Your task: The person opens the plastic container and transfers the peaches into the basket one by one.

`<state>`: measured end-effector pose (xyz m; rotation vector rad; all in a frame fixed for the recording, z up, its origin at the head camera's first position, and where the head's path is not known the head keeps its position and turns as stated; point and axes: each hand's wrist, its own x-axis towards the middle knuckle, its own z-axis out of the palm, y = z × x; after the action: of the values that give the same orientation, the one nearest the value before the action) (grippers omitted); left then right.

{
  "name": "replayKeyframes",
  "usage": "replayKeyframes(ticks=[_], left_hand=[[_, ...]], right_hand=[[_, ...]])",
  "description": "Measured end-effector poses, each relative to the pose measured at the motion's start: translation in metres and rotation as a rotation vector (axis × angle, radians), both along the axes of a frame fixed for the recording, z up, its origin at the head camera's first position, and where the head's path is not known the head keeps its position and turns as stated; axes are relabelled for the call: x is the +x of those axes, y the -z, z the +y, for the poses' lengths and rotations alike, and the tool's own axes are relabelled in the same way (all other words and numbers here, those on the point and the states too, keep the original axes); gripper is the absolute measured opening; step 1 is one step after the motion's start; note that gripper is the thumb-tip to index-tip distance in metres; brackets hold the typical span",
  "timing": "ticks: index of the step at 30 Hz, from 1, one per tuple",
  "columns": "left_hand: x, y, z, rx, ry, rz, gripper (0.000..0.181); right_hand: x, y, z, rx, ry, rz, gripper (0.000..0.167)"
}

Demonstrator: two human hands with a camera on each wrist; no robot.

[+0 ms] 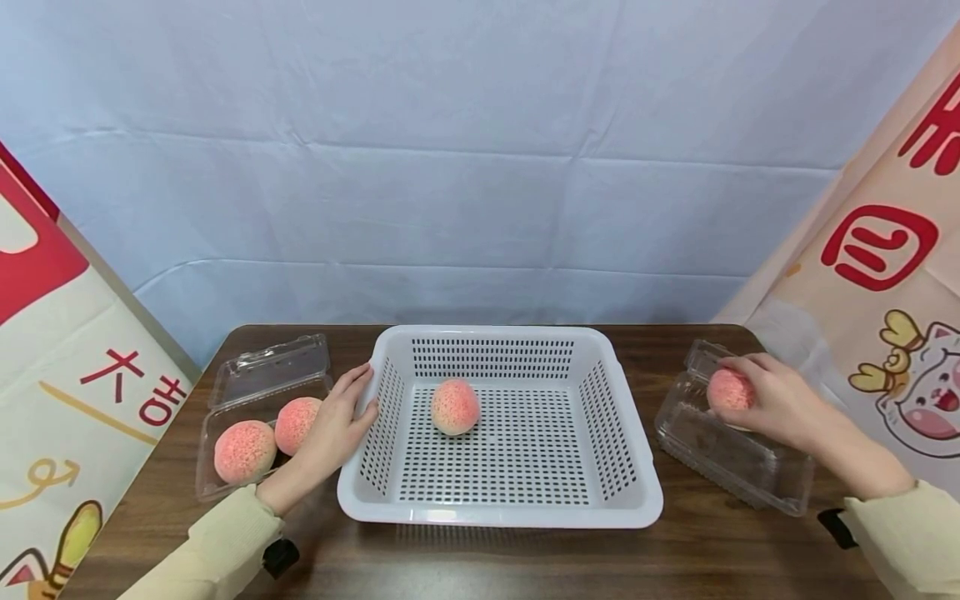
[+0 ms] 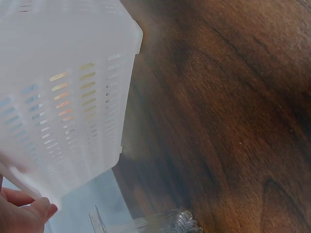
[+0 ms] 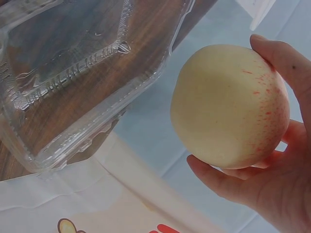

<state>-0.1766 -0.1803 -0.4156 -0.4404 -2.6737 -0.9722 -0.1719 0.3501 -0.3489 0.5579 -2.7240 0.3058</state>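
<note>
Gripped between the thumb and fingers of the right hand (image 1: 783, 408), a pink-and-cream peach (image 1: 727, 390) is held over the open right clamshell container (image 1: 780, 471). The left hand (image 1: 337, 423) pinches the left rim of the white perforated basket (image 1: 498, 517), where another peach (image 1: 454, 407) lies left of centre. On the table (image 1: 525, 567) beside the left wrist, the left clamshell container (image 1: 273, 371) stands open around two peaches (image 1: 243, 452), its near right corner hidden by the forearm. Both forearms angle inward from pale sleeves (image 1: 232, 533).
</note>
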Motion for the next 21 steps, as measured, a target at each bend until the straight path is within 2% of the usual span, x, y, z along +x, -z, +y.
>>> replayKeyframes(ticks=[21], left_hand=[[0.000,-0.001,0.000,0.014,0.004,-0.016,0.051]], right_hand=[[-0.002,-0.013,-0.016,-0.009,-0.062,0.050,0.061]])
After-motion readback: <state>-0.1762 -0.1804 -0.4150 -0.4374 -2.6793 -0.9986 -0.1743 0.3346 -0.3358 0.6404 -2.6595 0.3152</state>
